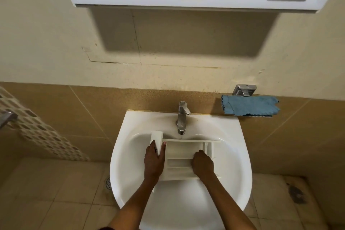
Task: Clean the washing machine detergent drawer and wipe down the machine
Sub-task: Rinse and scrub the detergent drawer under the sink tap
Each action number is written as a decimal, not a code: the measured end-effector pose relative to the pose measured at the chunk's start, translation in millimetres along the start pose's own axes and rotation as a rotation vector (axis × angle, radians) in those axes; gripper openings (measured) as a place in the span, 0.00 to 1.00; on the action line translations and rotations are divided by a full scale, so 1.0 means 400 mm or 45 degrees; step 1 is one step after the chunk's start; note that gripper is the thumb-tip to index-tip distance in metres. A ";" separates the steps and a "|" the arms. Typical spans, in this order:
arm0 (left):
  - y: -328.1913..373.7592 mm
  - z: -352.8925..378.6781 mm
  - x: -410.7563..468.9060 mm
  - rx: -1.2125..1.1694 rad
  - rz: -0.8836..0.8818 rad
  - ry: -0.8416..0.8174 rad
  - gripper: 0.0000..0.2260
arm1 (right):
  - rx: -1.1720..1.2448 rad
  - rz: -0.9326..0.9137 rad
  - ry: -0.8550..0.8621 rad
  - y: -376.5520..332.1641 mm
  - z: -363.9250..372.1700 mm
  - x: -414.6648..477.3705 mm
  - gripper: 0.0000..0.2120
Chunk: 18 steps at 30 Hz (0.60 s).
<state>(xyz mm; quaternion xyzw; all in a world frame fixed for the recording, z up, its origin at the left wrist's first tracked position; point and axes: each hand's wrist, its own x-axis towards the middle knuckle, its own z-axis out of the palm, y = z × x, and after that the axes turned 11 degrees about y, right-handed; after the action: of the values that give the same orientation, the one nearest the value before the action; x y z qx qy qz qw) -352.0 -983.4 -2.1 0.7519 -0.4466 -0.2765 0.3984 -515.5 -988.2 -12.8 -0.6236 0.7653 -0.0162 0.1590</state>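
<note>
1. Looks like the rinse step: the detergent drawer [183, 153] lies in the sink [240, 155], lower middle of the frame, just below the faucet [182, 117]
2. Left hand [154, 162] pinches the drawer's front panel, right hand [203, 163] curls over its right end, so both grip it
3. Next I'd guess water on and a scrub of the compartments; can't tell if it's running
4. Count: one drawer, one sink, one faucet, one blue cloth [250, 105] centre right, two hands

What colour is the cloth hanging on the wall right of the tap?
The cloth is blue; the head view, the only one, shows it clearly.
</note>
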 end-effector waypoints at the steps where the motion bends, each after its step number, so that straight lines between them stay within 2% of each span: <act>1: -0.001 0.001 0.001 -0.003 -0.001 0.002 0.23 | 0.056 -0.019 -0.006 -0.026 -0.005 -0.002 0.15; 5: -0.001 0.004 0.002 -0.011 -0.019 -0.006 0.22 | 0.385 -0.383 0.004 -0.122 0.025 -0.048 0.16; 6: -0.001 0.005 0.000 -0.010 -0.017 -0.007 0.22 | 0.443 -0.408 -0.005 -0.115 0.029 -0.050 0.16; 9: 0.004 0.002 -0.005 0.007 -0.011 -0.015 0.23 | 0.360 -0.314 0.069 -0.040 0.035 -0.032 0.18; 12: 0.004 -0.002 -0.005 0.011 -0.014 -0.020 0.24 | 0.126 -0.028 0.098 0.011 0.023 -0.013 0.16; 13: 0.004 -0.003 -0.005 0.010 -0.016 -0.016 0.24 | 0.073 0.003 0.092 0.002 0.019 -0.011 0.14; 15: 0.005 -0.003 -0.006 0.004 -0.023 -0.009 0.24 | 0.110 -0.062 0.091 -0.045 0.017 -0.020 0.14; 18: 0.004 -0.001 -0.008 0.006 -0.038 -0.008 0.24 | 0.441 -0.377 0.085 -0.099 0.047 -0.056 0.16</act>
<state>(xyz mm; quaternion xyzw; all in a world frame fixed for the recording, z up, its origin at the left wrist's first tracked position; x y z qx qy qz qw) -353.8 -981.0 -0.4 0.7586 -0.4372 -0.2837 0.3910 -469.0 -972.1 -16.9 -0.6914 0.6561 -0.1912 0.2342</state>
